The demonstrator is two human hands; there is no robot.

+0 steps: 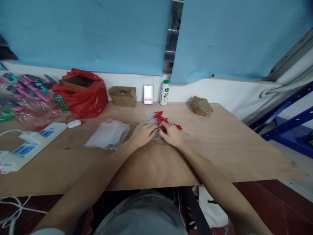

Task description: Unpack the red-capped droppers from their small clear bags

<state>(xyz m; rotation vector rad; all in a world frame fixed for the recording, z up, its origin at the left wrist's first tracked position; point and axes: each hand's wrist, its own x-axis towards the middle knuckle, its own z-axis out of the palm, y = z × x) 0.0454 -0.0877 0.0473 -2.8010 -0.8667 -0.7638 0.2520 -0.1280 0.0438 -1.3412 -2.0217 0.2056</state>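
A pile of small red-handled tools with thin metal shafts, like small screwdrivers, lies on the wooden table in front of me. My left hand and my right hand meet at its near side, fingers curled inward and fingertips almost touching. Both appear closed around some of these tools, whose shafts show just below the fingers. My hands cover part of the pile, so the exact grip is hidden. A few red handles stick out past my right hand. Clear plastic bags lie stacked left of my left hand.
At the back stand a red plastic bag with a box inside, an open cardboard box, a white bottle and a closed cardboard box. A power strip, a white case and plastic bottles are left.
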